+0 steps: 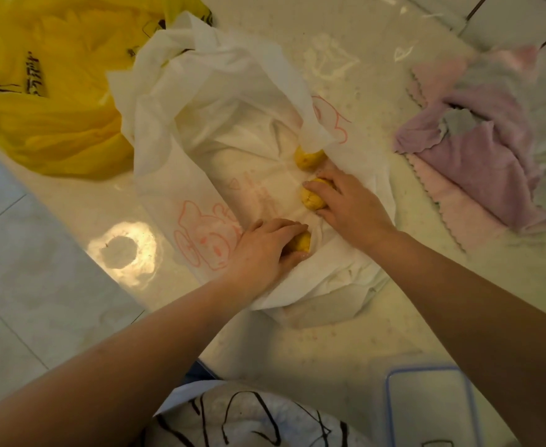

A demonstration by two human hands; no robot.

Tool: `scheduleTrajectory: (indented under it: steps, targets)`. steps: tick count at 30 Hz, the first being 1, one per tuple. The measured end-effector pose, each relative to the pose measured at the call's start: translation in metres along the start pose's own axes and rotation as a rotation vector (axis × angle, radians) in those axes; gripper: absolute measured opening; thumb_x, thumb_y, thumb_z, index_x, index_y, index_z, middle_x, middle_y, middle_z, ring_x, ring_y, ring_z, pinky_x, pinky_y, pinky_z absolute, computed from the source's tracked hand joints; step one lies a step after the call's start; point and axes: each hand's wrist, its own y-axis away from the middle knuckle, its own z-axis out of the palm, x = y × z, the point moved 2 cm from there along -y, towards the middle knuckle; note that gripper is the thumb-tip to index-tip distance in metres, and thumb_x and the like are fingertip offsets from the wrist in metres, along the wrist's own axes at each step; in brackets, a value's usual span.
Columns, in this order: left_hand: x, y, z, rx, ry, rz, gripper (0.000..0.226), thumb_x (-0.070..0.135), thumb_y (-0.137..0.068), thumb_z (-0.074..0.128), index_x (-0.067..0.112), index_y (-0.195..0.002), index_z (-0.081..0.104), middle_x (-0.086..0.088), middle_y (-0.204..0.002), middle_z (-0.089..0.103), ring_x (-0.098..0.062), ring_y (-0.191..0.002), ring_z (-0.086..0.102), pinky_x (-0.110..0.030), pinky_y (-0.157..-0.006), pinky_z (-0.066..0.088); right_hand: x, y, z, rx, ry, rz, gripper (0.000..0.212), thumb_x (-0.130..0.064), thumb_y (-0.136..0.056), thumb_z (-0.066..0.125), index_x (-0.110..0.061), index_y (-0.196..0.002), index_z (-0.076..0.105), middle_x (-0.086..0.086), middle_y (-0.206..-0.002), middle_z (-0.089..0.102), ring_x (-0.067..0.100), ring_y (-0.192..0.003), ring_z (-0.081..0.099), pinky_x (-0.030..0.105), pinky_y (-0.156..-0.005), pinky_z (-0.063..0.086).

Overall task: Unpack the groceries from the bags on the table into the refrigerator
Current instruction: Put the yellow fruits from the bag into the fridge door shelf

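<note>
A white plastic bag (220,130) with pink cartoon prints lies open on the table. Three small yellow fruits sit inside it in a row. My left hand (262,250) is closed over the nearest yellow fruit (302,241). My right hand (349,201) covers the middle yellow fruit (310,198), fingers curled around it. The far yellow fruit (308,158) lies free, partly under a fold of the bag. A yellow plastic bag (55,91) with black print lies crumpled at the upper left.
Pink and purple cloths (471,156) are heaped at the right on the glossy cream table (345,343). A clear container with a blue-rimmed lid (426,404) stands at the near right edge. The tiled floor (16,269) shows at the left.
</note>
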Motion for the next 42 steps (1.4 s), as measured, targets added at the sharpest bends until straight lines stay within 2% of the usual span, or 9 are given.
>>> scheduleTrajectory:
  steps: [2, 5, 10, 14, 19, 23, 28, 35, 42]
  targets:
    - [-0.002, -0.001, -0.003, 0.036, 0.112, -0.015, 0.044, 0.041, -0.091, 0.053, 0.033, -0.133, 0.047, 0.010, -0.136, 0.046, -0.011, -0.122, 0.042, -0.031, -0.107, 0.031, -0.002, 0.001, -0.006, 0.030, -0.039, 0.050, 0.052, -0.018, -0.079, 0.070, -0.022, -0.128, 0.052, 0.007, -0.130, 0.047, 0.029, -0.113, 0.048, 0.043, -0.088, 0.048]
    - [-0.004, -0.001, -0.011, 0.099, 0.318, -0.075, 0.043, 0.031, -0.089, 0.060, 0.029, -0.131, 0.051, 0.009, -0.133, 0.048, -0.009, -0.120, 0.043, -0.019, -0.100, 0.031, -0.009, 0.004, -0.020, 0.084, -0.094, 0.097, 0.055, -0.018, -0.079, 0.070, -0.022, -0.131, 0.051, 0.008, -0.131, 0.046, 0.029, -0.115, 0.047, 0.042, -0.092, 0.046]
    - [-0.002, 0.006, -0.044, 0.310, 0.525, -0.014, 0.044, 0.019, -0.086, 0.064, 0.027, -0.128, 0.054, 0.013, -0.126, 0.048, -0.006, -0.118, 0.046, -0.019, -0.099, 0.040, -0.034, 0.010, -0.052, 0.228, -0.140, 0.089, 0.055, -0.018, -0.077, 0.072, -0.021, -0.129, 0.053, 0.008, -0.129, 0.048, 0.029, -0.113, 0.051, 0.043, -0.086, 0.051]
    - [-0.001, 0.018, -0.092, 0.464, 0.489, 0.133, 0.048, 0.016, -0.084, 0.067, 0.031, -0.126, 0.051, 0.013, -0.127, 0.047, -0.004, -0.118, 0.047, -0.023, -0.096, 0.046, -0.062, 0.004, -0.077, 0.286, -0.120, 0.070, 0.055, -0.021, -0.079, 0.071, -0.023, -0.130, 0.051, 0.005, -0.131, 0.047, 0.025, -0.118, 0.049, 0.038, -0.087, 0.050]
    - [-0.028, 0.052, -0.160, 0.653, 0.460, 0.156, 0.049, 0.014, -0.083, 0.067, 0.027, -0.128, 0.052, 0.017, -0.126, 0.046, -0.006, -0.122, 0.046, -0.029, -0.096, 0.047, -0.118, -0.027, -0.105, 0.374, -0.176, 0.001, 0.055, -0.021, -0.080, 0.070, -0.022, -0.132, 0.050, 0.004, -0.132, 0.047, 0.018, -0.123, 0.044, 0.034, -0.095, 0.045]
    - [-0.074, 0.104, -0.221, 0.819, 0.417, 0.155, 0.048, 0.014, -0.082, 0.067, 0.018, -0.128, 0.054, 0.010, -0.129, 0.048, -0.004, -0.121, 0.046, -0.024, -0.096, 0.047, -0.196, -0.070, -0.124, 0.431, -0.215, -0.111, 0.051, -0.025, -0.083, 0.068, -0.021, -0.131, 0.050, 0.004, -0.130, 0.049, 0.012, -0.120, 0.043, 0.022, -0.095, 0.038]
    - [-0.152, 0.196, -0.297, 0.983, 0.357, 0.147, 0.050, 0.028, -0.081, 0.062, 0.022, -0.129, 0.050, 0.012, -0.129, 0.048, -0.010, -0.121, 0.049, -0.032, -0.097, 0.048, -0.331, -0.132, -0.131, 0.476, -0.300, -0.336, 0.051, -0.023, -0.083, 0.068, -0.018, -0.130, 0.050, 0.005, -0.128, 0.050, 0.017, -0.120, 0.045, 0.029, -0.093, 0.045]
    - [-0.266, 0.320, -0.394, 1.187, 0.235, -0.002, 0.053, 0.034, -0.080, 0.060, 0.022, -0.130, 0.049, 0.007, -0.129, 0.047, -0.013, -0.119, 0.049, -0.028, -0.095, 0.048, -0.527, -0.211, -0.110, 0.469, -0.312, -0.543, 0.052, -0.019, -0.080, 0.072, -0.019, -0.127, 0.051, 0.003, -0.126, 0.052, 0.015, -0.115, 0.047, 0.024, -0.091, 0.043]
    - [-0.362, 0.394, -0.457, 1.310, 0.222, -0.136, 0.051, 0.025, -0.082, 0.064, 0.016, -0.131, 0.051, 0.006, -0.127, 0.048, -0.011, -0.118, 0.049, -0.023, -0.093, 0.049, -0.652, -0.288, -0.079, 0.379, -0.338, -0.680, 0.053, -0.022, -0.081, 0.071, -0.019, -0.130, 0.050, 0.003, -0.128, 0.051, 0.011, -0.115, 0.045, 0.007, -0.090, 0.029]
